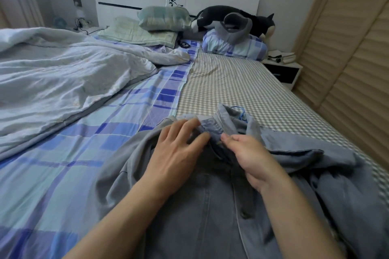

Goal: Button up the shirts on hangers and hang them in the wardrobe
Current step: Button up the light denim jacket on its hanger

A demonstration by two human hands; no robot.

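Note:
A grey-blue denim shirt point(210, 212) lies front-up on the bed, its collar point(231, 120) pointing away from me. A blue hanger hook point(240, 111) sticks out of the collar. My left hand point(179, 149) pinches the left edge of the placket just below the collar. From the other side, my right hand point(250, 155) pinches the right edge, fingers curled over the cloth. Lower down, one dark button point(244, 214) sits fastened on the placket.
The bed point(242, 86) carries a checked sheet on the right and a blue plaid sheet point(101, 128) on the left. A crumpled duvet point(63, 78) fills the left. Pillows and a plush toy point(237, 19) lie at the headboard. Slatted wardrobe doors point(353, 52) run along the right.

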